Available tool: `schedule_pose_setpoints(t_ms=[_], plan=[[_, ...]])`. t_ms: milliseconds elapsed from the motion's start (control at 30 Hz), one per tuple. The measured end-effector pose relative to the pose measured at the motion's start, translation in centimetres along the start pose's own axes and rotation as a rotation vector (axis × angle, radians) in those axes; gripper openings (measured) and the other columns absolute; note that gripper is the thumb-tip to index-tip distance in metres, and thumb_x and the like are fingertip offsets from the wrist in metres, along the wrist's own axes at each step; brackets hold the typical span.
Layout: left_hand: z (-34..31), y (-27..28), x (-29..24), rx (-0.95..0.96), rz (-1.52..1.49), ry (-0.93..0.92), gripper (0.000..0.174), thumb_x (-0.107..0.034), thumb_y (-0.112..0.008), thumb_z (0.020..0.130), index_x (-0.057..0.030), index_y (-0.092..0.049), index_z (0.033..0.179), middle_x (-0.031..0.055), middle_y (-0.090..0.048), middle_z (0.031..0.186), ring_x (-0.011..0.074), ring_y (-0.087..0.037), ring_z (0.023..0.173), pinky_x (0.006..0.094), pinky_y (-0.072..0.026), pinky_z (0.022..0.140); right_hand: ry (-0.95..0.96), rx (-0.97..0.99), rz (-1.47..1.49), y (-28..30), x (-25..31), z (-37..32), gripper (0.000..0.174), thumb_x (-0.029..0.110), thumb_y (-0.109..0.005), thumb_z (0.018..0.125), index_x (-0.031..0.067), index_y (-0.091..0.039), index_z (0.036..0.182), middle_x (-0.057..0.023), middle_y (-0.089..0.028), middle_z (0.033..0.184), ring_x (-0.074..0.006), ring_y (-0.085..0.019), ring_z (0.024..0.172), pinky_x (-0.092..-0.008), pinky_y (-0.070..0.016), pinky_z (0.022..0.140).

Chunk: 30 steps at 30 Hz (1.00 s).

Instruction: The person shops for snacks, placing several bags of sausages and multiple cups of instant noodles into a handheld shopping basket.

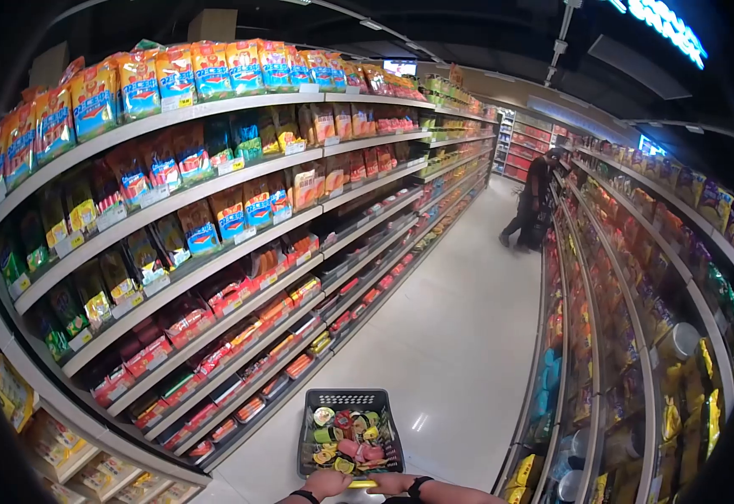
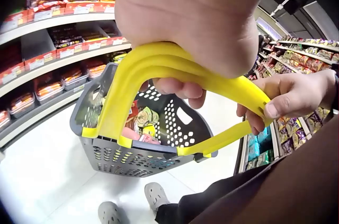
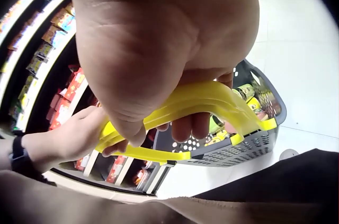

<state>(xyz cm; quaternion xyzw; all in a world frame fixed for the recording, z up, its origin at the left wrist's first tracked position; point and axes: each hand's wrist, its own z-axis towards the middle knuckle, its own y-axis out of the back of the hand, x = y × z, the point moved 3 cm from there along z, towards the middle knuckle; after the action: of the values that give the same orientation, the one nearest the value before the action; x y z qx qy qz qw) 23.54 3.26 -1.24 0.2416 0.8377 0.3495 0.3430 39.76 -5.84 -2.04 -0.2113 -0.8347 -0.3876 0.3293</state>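
**Both hands grip the basket's handle, and an uneven lift could tip the load**

The left hand (image 1: 327,482) and right hand (image 1: 390,482) are closed round the yellow handle (image 2: 159,64), side by side, above the near side of the basket (image 1: 346,392). The left fingers curl beneath the handle; the right fingers wrap it too, with the thumb over it. How firmly either hand squeezes cannot be told.

The likeliest trouble is a tilt. If one hand slackens or rises ahead of the other, the basket could swing on its handle, and the loose packets (image 1: 371,452) and the tub (image 1: 323,416) inside could slide to one side. Nothing visible ties them down, though the walls should keep most of them in. The shoes (image 2: 154,195) show beneath the basket in the left wrist view, so a low swing during a step could knock a foot or shin. The left shelves (image 1: 317,210) stand left of the basket and the right shelves (image 1: 623,294) right of it; a careless turn could catch a corner on either. Another person (image 1: 535,197) is well beyond the basket, beside the right shelves, and would narrow the way for anyone passing without looking up.

The basket lies in front of the person and below both hands, joined to them by the handle. Whether its base touches the floor is unclear.
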Motion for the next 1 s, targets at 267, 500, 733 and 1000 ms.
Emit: schedule_pose_setpoints(t_ms=[267,500,733,1000], plan=[[-2.1,-2.5,-0.7,-0.079,-0.08,0.075,0.047,-0.048,-0.037,0.087,-0.0123,-0.063,0.104,0.0183,-0.063,0.094,0.0344,-0.06,0.085,0.0439,-0.0468,0.072,-0.037,0.021,0.038,-0.9,-0.3,-1.9,0.039,0.037,-0.051,0.085,0.0048,-0.06,0.106,-0.0152,-0.062,0.099,-0.0265,-0.058,0.09,-0.0367,-0.0446,0.081],[-2.4,-1.6,-0.7,-0.218,-0.09,0.016,0.04,-0.043,-0.042,0.085,-0.0097,-0.065,0.084,0.0186,-0.063,0.08,0.0365,-0.059,0.075,0.0463,-0.0461,0.067,0.018,0.109,0.177,1.1,-5.3,-1.2,0.034,0.032,-0.051,0.087,0.0082,-0.061,0.109,-0.0102,-0.063,0.104,-0.0242,-0.056,0.096,-0.0361,-0.042,0.086],[-1.0,2.4,0.2,-0.092,0.033,0.082,0.039,-0.039,-0.034,0.085,-0.0132,-0.064,0.087,0.0154,-0.064,0.086,0.0342,-0.061,0.081,0.0455,-0.0478,0.073,-0.176,-0.211,0.442,6.5,-19.0,-6.9,0.034,0.034,-0.054,0.084,0.0022,-0.063,0.095,-0.0111,-0.064,0.091,-0.0177,-0.061,0.083,-0.0312,-0.0479,0.077],[3.0,4.7,2.1,-0.35,0.25,0.325,0.034,-0.031,-0.039,0.081,-0.0116,-0.066,0.072,0.0088,-0.065,0.077,0.0282,-0.06,0.081,0.0437,-0.0424,0.073,-0.774,-0.272,0.693,-1.0,-36.6,-17.6,0.032,0.024,-0.059,0.084,-0.0022,-0.061,0.102,-0.0116,-0.064,0.083,-0.0207,-0.059,0.07,-0.0335,-0.0486,0.062]])
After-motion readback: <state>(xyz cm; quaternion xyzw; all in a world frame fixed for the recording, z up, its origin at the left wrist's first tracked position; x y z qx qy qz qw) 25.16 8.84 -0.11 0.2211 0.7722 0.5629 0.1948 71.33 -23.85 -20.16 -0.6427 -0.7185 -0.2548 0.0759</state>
